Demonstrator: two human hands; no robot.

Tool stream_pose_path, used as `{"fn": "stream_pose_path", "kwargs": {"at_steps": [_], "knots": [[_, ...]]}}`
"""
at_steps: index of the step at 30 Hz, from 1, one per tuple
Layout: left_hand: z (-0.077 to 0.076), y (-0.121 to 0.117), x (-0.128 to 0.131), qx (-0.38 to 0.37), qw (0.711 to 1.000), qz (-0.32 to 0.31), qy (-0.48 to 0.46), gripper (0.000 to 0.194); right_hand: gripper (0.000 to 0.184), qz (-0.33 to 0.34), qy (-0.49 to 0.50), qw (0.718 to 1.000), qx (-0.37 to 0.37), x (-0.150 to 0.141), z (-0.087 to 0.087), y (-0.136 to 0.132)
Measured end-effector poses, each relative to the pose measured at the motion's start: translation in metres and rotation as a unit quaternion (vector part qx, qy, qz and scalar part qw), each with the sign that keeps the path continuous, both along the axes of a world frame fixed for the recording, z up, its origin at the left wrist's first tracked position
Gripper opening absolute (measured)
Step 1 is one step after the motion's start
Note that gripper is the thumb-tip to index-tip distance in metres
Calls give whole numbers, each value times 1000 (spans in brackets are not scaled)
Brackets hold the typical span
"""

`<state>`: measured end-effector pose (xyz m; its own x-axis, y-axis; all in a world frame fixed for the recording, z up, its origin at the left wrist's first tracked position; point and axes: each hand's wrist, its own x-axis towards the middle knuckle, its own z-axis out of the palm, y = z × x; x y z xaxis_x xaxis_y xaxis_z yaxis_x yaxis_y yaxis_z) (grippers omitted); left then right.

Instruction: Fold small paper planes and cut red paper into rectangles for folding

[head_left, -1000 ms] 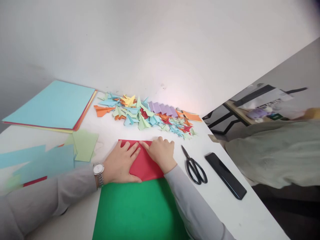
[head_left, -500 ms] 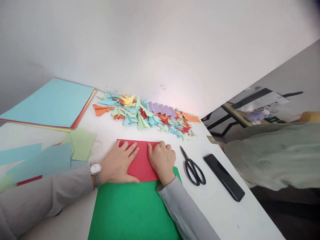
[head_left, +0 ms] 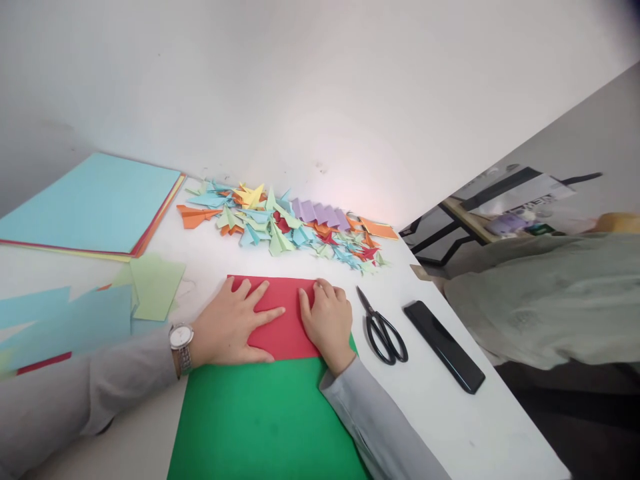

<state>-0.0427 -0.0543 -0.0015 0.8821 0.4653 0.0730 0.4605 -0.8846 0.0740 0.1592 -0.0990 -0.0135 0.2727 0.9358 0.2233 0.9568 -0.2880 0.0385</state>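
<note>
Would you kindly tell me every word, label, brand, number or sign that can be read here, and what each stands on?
No text reads clearly.
White item in the background: dark lettering, too blurred to read.
Wristwatch: dial markings too small to read.
Red paper, green sheet, scissors, black case: no lettering visible.

This is a paper-craft workspace — in what kind of building cannot be told. Beyond the left hand (head_left: 227, 327) and right hand (head_left: 329, 321), a heap of folded paper shapes (head_left: 277, 225) lies on a white table (head_left: 460, 430) against a pale wall (head_left: 300, 100); left of the hands sits a stack of coloured sheets (head_left: 95, 207), right of them scissors (head_left: 374, 315). Farther right — a cluttered second table (head_left: 466, 217) and another person (head_left: 545, 300).
</note>
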Motion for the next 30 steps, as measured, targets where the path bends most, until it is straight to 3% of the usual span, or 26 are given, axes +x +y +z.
{"fn": "stream_pose_path", "kwargs": {"at_steps": [7,20,25,30], "knots": [[2,-2,-1,2,1000,-8,-4,70,36,-11,-4,1000,-5,2,2,2],[2,-3,-1,-8,1000,-10,-11,72,35,1,-26,1000,4,6,-1,1],[0,-4,-1,19,1000,-12,-11,53,34,-4,-19,1000,-3,5,2,1],[-5,2,-2,-20,991,-128,-30,44,33,-10,-18,1000,-11,4,3,1]]}}
